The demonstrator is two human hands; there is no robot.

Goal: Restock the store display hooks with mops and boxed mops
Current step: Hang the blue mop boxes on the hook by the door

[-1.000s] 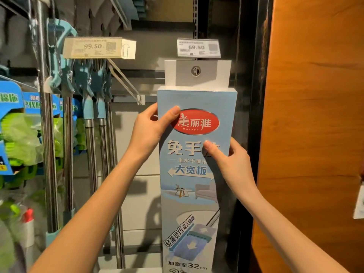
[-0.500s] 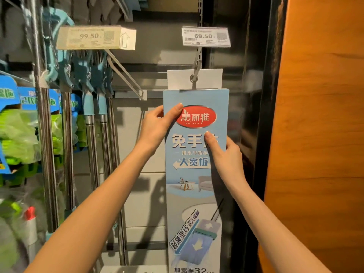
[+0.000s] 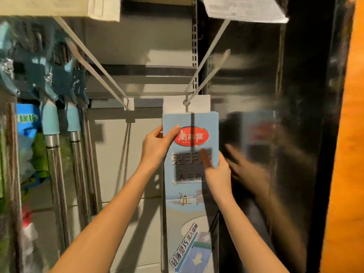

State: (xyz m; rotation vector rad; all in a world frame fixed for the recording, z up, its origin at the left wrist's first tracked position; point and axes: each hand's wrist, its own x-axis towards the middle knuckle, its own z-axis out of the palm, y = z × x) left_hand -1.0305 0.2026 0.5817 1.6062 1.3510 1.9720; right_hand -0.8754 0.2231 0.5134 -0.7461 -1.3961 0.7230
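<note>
A tall light-blue boxed mop [image 3: 190, 194] with a red oval logo hangs by its white tab from the right display hook [image 3: 204, 75], far back near the rear panel. My left hand [image 3: 157, 146] grips the box's upper left edge, thumb on the front by the logo. My right hand [image 3: 214, 170] holds the right edge lower down, thumb across the printed face. Several mops [image 3: 59, 119] with blue collars and metal poles hang at the left.
An empty double-wire hook [image 3: 94, 62] runs left of the box. Price tags [image 3: 244, 8] sit at the hooks' front ends overhead. A glossy black panel [image 3: 275, 134] and an orange wooden wall [image 3: 346, 154] close the right side. Green packaged goods [image 3: 37, 152] hang far left.
The box has slid back along the hook towards the rear panel with both hands on it. The view has moved in closer and under the price tags.
</note>
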